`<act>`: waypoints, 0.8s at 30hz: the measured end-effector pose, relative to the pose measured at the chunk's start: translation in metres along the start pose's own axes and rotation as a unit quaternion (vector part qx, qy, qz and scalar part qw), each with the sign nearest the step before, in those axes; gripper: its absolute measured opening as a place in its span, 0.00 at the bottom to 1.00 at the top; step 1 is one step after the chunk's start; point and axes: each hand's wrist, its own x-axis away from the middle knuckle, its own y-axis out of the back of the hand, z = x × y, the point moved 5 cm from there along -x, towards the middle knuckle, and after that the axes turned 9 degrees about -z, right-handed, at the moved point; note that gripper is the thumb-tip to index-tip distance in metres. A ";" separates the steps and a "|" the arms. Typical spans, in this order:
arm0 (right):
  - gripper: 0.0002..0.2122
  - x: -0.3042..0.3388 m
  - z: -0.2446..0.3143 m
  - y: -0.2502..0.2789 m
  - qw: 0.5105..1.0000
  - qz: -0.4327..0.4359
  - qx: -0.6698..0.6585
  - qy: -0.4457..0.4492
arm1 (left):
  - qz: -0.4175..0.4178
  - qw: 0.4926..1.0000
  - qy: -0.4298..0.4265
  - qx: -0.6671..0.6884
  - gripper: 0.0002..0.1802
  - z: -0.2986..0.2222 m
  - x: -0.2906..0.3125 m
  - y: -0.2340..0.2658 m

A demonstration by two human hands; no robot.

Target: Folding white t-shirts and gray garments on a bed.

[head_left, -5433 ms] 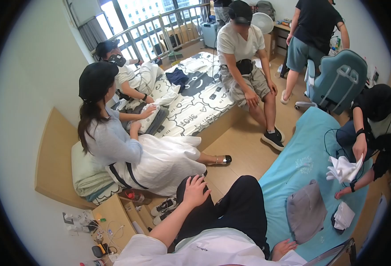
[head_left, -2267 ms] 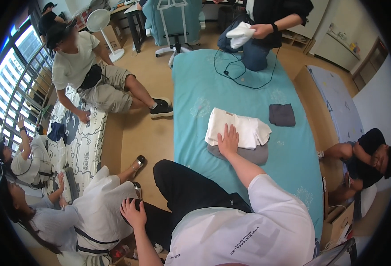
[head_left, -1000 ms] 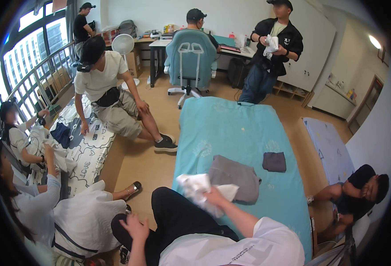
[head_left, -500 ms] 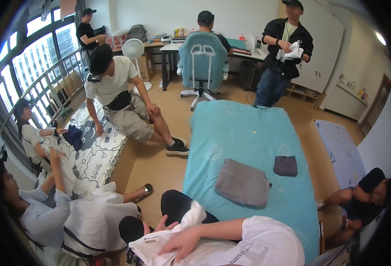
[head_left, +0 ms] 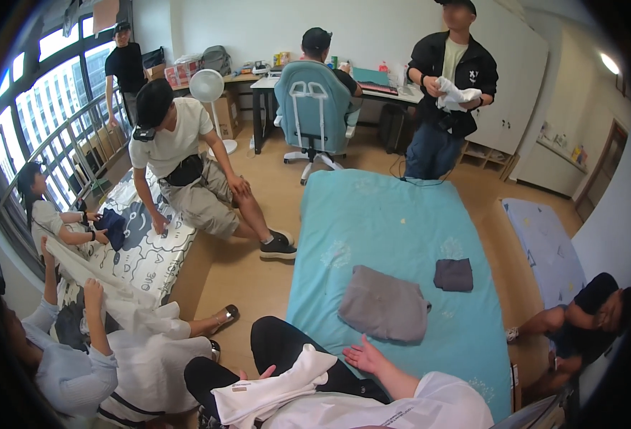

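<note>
A folded white garment (head_left: 276,390) with a small brownish label lies across my lap. Past its far edge the fingers of my left hand (head_left: 259,374) stick out, spread apart; the cloth hides the palm. My right hand (head_left: 365,356) is off the garment, palm turned up and fingers stretched out, above my dark-trousered leg beside the bed's near edge. It holds nothing. Just beyond it, a folded grey-brown garment (head_left: 385,304) rests on the turquoise bedsheet (head_left: 380,222). A smaller dark grey folded cloth (head_left: 453,274) sits to its right.
At left, people sit along a patterned bed (head_left: 154,247); one holds up white cloth (head_left: 108,275). Farther back are a fan (head_left: 206,86), a blue chair (head_left: 314,104) with a seated person, and someone standing with white cloth (head_left: 458,94). Another person (head_left: 580,336) crouches at right.
My right hand has lifted off the white garment and swung right, opening palm up. The neighbour at left has raised and stretched out their white cloth. The view has shifted slightly.
</note>
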 end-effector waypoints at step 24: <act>0.12 0.086 0.341 -0.130 0.881 -0.012 -0.305 0.361 | 0.021 0.999 -0.026 0.039 0.28 0.001 0.016 0.010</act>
